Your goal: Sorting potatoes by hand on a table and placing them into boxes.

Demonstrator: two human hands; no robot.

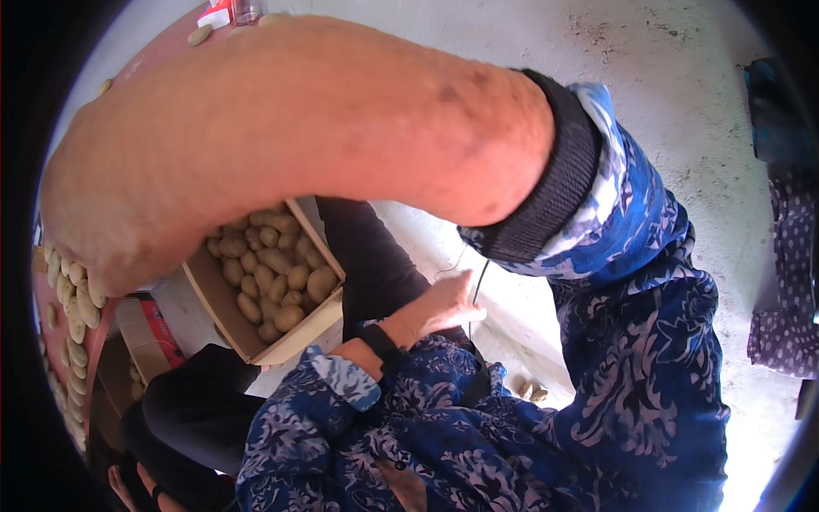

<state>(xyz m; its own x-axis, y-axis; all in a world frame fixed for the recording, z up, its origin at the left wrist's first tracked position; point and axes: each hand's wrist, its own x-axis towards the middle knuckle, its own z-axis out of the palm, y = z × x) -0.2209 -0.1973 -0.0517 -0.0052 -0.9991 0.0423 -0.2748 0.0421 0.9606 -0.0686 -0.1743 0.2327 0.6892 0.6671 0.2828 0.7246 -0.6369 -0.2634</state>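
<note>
Thin dark cord (pixel 479 282): runs down to the fingertips of the left hand (pixel 439 309), just above the thumb side. The fingers (pixel 471 314) are curled in at the cord; cannot tell if they pinch it or only touch it. A black wristband (pixel 380 341) sits behind the fingers, then a blue patterned sleeve.

The right forearm (pixel 299 145) is bare and crosses the top of the view, above the fingers and close to the camera. The right hand is out of view past the left rim, so its finger state is unknown.

Left of the fingers, past a dark trouser leg (pixel 367 256), is 1 open cardboard box (pixel 303 337). It is packed with potatoes (pixel 273 273) close to its rim, so by the look of it the box is nearly full.

Further left of the fingers, loose potatoes (pixel 77 316) lie in rows on a reddish surface, not boxed. 2 or 3 stray potatoes (pixel 531 392) lie on the floor (pixel 665 77), below and right of the fingers.

Far right of the fingers is a spotted cloth (pixel 789 282).
</note>
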